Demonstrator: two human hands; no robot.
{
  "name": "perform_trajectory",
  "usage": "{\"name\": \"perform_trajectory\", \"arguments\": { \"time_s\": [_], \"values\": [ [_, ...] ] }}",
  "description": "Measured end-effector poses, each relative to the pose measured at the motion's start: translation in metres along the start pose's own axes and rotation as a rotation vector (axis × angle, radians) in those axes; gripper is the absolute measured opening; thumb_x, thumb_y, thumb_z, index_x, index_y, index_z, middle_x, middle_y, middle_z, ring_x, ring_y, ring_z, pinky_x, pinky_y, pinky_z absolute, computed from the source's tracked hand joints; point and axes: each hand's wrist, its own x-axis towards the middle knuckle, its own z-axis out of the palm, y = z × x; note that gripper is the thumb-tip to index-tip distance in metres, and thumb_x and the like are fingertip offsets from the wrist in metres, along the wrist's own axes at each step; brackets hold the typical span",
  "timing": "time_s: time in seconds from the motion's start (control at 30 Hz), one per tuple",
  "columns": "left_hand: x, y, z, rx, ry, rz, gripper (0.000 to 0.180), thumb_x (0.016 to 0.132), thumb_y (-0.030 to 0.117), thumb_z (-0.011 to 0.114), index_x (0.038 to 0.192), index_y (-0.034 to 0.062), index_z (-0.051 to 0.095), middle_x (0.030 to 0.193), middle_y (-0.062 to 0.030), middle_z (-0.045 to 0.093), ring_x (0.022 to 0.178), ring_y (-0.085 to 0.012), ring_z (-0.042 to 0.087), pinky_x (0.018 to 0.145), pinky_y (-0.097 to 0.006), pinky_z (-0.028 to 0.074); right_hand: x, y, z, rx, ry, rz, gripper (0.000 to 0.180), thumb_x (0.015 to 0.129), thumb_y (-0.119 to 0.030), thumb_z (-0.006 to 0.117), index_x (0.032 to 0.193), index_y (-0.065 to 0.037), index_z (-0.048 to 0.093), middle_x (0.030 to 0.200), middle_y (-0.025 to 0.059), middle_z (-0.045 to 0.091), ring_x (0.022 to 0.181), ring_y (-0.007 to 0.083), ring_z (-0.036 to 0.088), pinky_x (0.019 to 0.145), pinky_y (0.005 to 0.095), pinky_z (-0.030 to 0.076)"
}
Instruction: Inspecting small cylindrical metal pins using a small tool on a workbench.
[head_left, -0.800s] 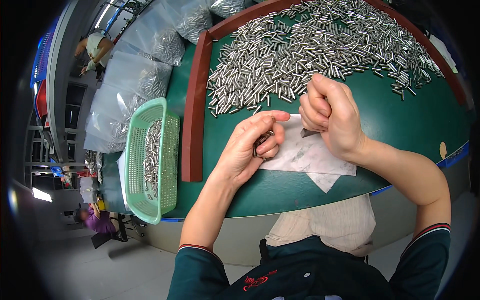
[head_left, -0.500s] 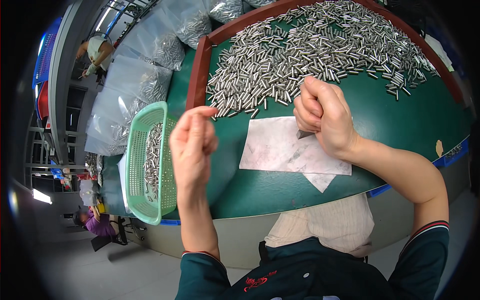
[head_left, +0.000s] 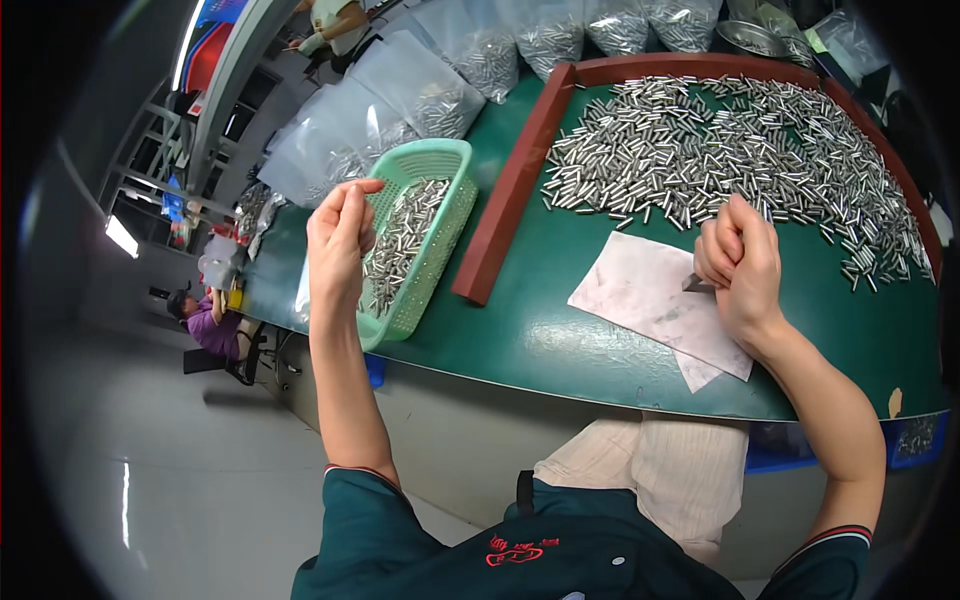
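My left hand (head_left: 343, 235) is raised over the left side of a pale green plastic basket (head_left: 432, 270), thumb pressed to curled fingers; whatever they hold is hidden. Short shiny metal pins (head_left: 402, 232) lie in the basket beside it. My right hand (head_left: 742, 268) is closed in a fist above the right part of a stained whitish cloth (head_left: 640, 290). A small dark grey piece (head_left: 697, 284) sticks out from under its fingers. Beyond this hand spreads a large heap of metal pins (head_left: 690, 150) on the green tabletop (head_left: 560, 360).
A dark red wooden rail (head_left: 515, 190) borders the heap. Clear plastic bags of pins (head_left: 430, 95) line the far left, and a metal bowl (head_left: 752, 40) stands at the back. Below the table's right edge is a blue bin (head_left: 915, 440). Two people work farther off.
My view has swung leftward. My left hand has moved left, from the basket's right side to over its left side. My right hand remains closed above the cloth.
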Motion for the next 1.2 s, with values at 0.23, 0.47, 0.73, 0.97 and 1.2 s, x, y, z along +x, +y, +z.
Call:
{"name": "perform_trajectory", "arguments": {
  "time_s": [0.23, 0.47, 0.73, 0.97, 1.2],
  "values": [
    [0.025, -0.009, -0.021, 0.310, 0.158, 0.098, 0.023, 0.090, 0.018, 0.047, 0.091, -0.0010, 0.060, 0.059, 0.0062, 0.040, 0.050, -0.0016, 0.032, 0.044, -0.018, 0.026, 0.002, 0.000, 0.001, -0.015, -0.034, -0.005, 0.041, 0.090, -0.025, 0.033, 0.052, -0.011, 0.027, 0.042, -0.0013, 0.027, 0.037, 0.0068, 0.019, 0.036, 0.0232, 0.017],
    [0.027, -0.040, -0.060, 0.793, 0.264, 0.239, 0.020, 0.084, 0.013, 0.048, 0.086, -0.0014, 0.062, 0.059, -0.0058, 0.056, 0.055, -0.0089, 0.049, 0.051, -0.025, 0.038, 0.000, -0.004, 0.004, -0.015, -0.038, -0.012, 0.041, 0.090, -0.026, 0.034, 0.053, -0.011, 0.027, 0.041, -0.0012, 0.027, 0.037, 0.0068, 0.019, 0.036, 0.0233, 0.017],
    [0.012, -0.044, -0.057, 1.283, 0.028, 0.057, 0.039, 0.081, 0.035, 0.054, 0.105, 0.0041, 0.056, 0.101, -0.0194, 0.056, 0.097, -0.0340, 0.052, 0.083, -0.040, 0.041, 0.000, -0.002, 0.004, -0.007, -0.015, -0.002, 0.041, 0.091, -0.026, 0.033, 0.053, -0.012, 0.027, 0.041, -0.0015, 0.027, 0.037, 0.0069, 0.018, 0.035, 0.0235, 0.016],
    [0.011, 0.003, 0.081, 0.718, -0.184, 0.523, 0.017, 0.073, 0.009, 0.061, 0.088, -0.0001, 0.060, 0.085, -0.0130, 0.058, 0.077, -0.0277, 0.058, 0.069, -0.034, 0.045, 0.003, 0.000, 0.000, 0.023, -0.015, 0.020, 0.040, 0.090, -0.026, 0.033, 0.053, -0.012, 0.028, 0.041, -0.0011, 0.027, 0.036, 0.0077, 0.019, 0.036, 0.0237, 0.018],
    [-0.007, -0.031, 0.194, 0.374, -0.615, 0.918, 0.008, 0.069, 0.006, 0.063, 0.072, 0.0031, 0.057, 0.068, -0.0083, 0.053, 0.061, -0.0256, 0.054, 0.054, -0.034, 0.043, 0.005, -0.007, -0.003, 0.048, -0.040, 0.048, 0.040, 0.090, -0.026, 0.033, 0.053, -0.011, 0.028, 0.041, -0.0015, 0.027, 0.036, 0.0075, 0.019, 0.036, 0.0238, 0.017]
  ]
}}
